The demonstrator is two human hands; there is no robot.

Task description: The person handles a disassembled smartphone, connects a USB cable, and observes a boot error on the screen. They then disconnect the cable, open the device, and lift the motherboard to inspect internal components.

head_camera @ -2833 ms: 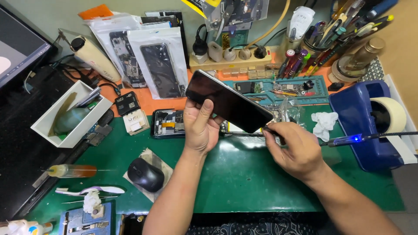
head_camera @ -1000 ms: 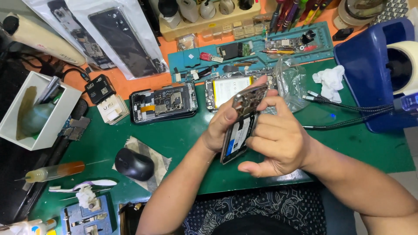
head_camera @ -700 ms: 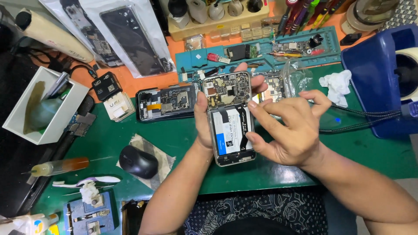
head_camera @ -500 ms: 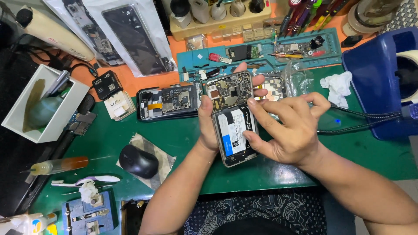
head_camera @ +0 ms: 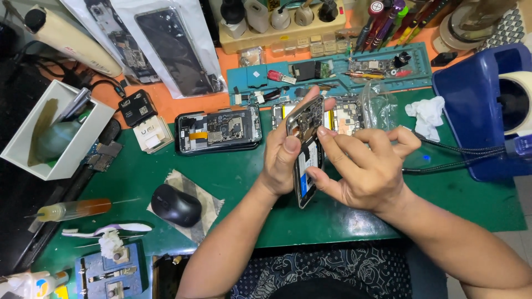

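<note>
Your left hand (head_camera: 281, 160) grips the opened phone (head_camera: 306, 152) from its left side, with the thumb pressed on the near edge and the other fingers wrapped behind it. Your right hand (head_camera: 363, 169) closes on the same phone from the right: its fingers (head_camera: 332, 147) lie across the exposed inside, and the thumb holds the lower edge. The phone is turned almost edge-on to you and tilted, so you see its circuit board at the top and a light battery part below. It is held above the green bench (head_camera: 460, 205), not touching it.

Just behind your hands, a second opened phone (head_camera: 219, 130) lies flat on the bench, and another open one (head_camera: 346, 113) lies partly hidden by your fingers. Beyond them, a teal parts tray (head_camera: 332, 75) holds small boards and screws. A white crumpled cloth (head_camera: 426, 113) lies to the right, near a blue tape dispenser (head_camera: 476, 116). To the left, a black mouse (head_camera: 176, 205) rests on a small pad, well apart from your hands.
</note>
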